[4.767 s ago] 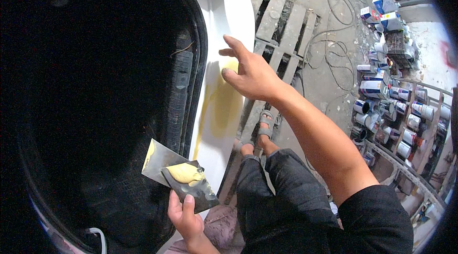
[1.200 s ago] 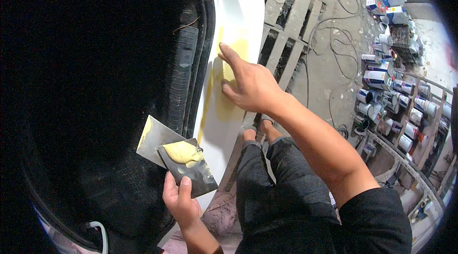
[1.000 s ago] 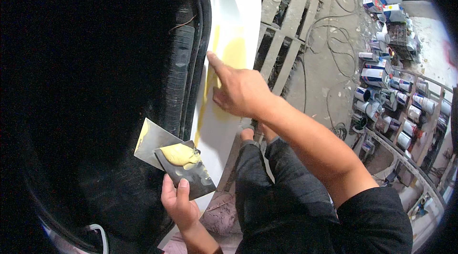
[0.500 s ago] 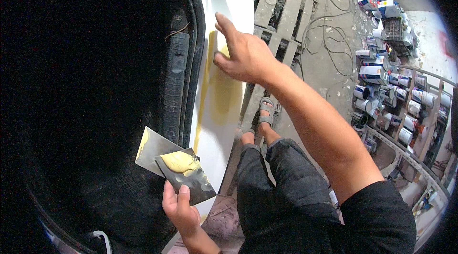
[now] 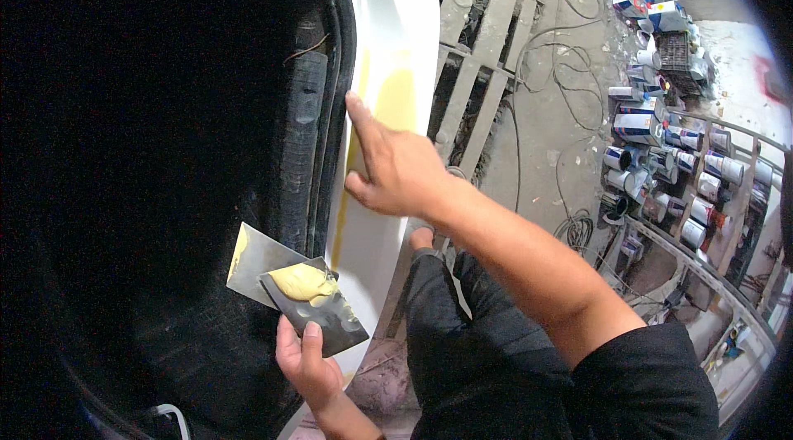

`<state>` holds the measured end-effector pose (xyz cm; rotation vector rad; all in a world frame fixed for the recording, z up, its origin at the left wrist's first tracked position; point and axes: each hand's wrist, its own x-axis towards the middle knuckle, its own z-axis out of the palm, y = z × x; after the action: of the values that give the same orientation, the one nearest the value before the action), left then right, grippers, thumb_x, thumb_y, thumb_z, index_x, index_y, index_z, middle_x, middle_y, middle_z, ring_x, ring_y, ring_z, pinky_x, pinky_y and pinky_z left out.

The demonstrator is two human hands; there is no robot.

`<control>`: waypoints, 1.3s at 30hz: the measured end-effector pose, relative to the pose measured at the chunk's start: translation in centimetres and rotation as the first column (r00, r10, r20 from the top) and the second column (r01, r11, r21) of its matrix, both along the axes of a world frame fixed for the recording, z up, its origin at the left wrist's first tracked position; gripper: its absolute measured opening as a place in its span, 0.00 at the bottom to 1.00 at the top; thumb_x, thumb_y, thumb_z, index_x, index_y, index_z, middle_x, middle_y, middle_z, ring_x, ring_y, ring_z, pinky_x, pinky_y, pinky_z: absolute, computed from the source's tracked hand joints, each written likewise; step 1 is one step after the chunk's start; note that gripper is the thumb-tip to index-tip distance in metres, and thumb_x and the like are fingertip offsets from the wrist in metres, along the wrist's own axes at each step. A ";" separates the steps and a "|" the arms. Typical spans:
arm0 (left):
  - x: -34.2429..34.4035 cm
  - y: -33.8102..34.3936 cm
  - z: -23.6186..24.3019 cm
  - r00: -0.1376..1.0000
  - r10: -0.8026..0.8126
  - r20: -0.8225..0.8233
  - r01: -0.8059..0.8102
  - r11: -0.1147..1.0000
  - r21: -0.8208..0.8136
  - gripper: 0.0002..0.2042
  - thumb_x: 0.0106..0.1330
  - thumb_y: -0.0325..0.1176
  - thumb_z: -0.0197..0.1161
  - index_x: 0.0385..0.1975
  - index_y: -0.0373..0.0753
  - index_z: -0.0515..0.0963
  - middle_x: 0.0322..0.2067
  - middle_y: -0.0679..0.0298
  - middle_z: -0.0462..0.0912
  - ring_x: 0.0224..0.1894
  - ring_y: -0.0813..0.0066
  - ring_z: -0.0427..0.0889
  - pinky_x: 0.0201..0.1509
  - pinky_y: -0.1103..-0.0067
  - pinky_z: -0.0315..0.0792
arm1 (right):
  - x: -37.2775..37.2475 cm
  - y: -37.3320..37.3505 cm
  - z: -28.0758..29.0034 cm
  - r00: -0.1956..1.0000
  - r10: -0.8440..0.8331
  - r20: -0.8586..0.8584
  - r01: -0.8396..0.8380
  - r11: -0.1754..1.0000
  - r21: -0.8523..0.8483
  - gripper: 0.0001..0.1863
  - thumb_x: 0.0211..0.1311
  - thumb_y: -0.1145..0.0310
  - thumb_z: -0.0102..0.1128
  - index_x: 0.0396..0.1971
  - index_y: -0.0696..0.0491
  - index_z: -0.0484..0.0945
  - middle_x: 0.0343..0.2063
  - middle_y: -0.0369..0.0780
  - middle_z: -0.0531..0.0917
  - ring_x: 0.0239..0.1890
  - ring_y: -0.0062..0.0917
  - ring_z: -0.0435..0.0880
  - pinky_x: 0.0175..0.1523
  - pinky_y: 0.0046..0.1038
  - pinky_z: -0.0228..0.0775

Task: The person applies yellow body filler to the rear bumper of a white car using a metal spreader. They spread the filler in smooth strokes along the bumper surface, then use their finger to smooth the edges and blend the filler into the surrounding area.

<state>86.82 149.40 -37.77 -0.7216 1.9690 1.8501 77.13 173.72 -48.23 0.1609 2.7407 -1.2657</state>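
Observation:
My left hand [image 5: 310, 370] grips two thin putty spreaders at the lower middle, thumb on top. The dark one [image 5: 334, 326] lies uppermost and carries a thick lump of yellow putty [image 5: 299, 281]. Beneath it, the light grey one [image 5: 266, 265] sticks out to the left with putty along its far edge. Over the white vehicle body panel [image 5: 372, 254] is my right hand [image 5: 405, 171], empty, index finger stretched out and thumb apart. That fingertip is at the panel's edge beside the black rubber seal [image 5: 345, 35]. A yellow filler patch [image 5: 396, 89] and a narrow yellow streak mark the panel.
The dark vehicle opening [image 5: 149, 151] takes up the left side. Beyond the panel, wooden pallets [image 5: 458, 101] lie on the concrete floor, with a hose [image 5: 562, 47] looped beside them. Several paint cans [image 5: 636, 128] and a black crate [image 5: 676, 52] crowd the right.
My right hand has moved nearer along the panel, from the filler patch to the edge by the seal, uncovering the patch. My left hand still holds the spreaders, shifted slightly in view.

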 end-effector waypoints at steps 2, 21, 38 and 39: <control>-0.2 0.0 -0.1 1.000 0.011 -0.004 -0.011 1.000 -0.004 0.23 0.65 0.22 0.53 0.61 0.22 0.67 0.55 0.50 0.77 0.56 0.64 0.77 0.65 0.71 0.68 | 1.3 -1.3 -0.1 0.999 0.028 0.019 -0.027 0.999 -0.016 0.50 0.52 0.61 0.62 0.70 0.68 0.49 0.57 0.63 0.75 0.38 0.51 0.86 0.45 0.43 0.80; -0.7 1.1 0.4 0.999 -0.016 -0.030 0.014 0.997 -0.074 0.27 0.62 0.24 0.51 0.62 0.19 0.64 0.55 0.44 0.75 0.57 0.56 0.77 0.65 0.67 0.70 | 5.2 -1.6 0.8 0.992 0.073 0.104 -0.056 0.986 -0.155 0.50 0.55 0.62 0.62 0.74 0.58 0.44 0.33 0.58 0.84 0.33 0.50 0.86 0.42 0.46 0.81; -0.7 0.4 0.3 1.000 -0.017 -0.012 0.016 0.995 -0.103 0.25 0.64 0.24 0.51 0.61 0.19 0.64 0.55 0.45 0.76 0.58 0.57 0.76 0.66 0.67 0.68 | -4.1 3.0 0.5 0.995 -0.098 0.022 0.098 0.995 -0.010 0.47 0.52 0.61 0.60 0.69 0.67 0.52 0.32 0.60 0.84 0.42 0.55 0.84 0.53 0.43 0.77; -0.8 0.3 0.2 1.000 -0.013 -0.003 0.012 0.996 -0.091 0.25 0.64 0.24 0.51 0.62 0.20 0.64 0.55 0.45 0.76 0.58 0.57 0.76 0.66 0.67 0.68 | -3.5 2.6 0.4 0.997 -0.070 0.038 0.070 0.997 -0.023 0.50 0.52 0.60 0.61 0.71 0.67 0.49 0.51 0.63 0.78 0.45 0.53 0.84 0.53 0.44 0.77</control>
<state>86.05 149.73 -37.59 -0.7308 2.0665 1.7658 73.68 176.30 -47.86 0.2776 2.7100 -1.2987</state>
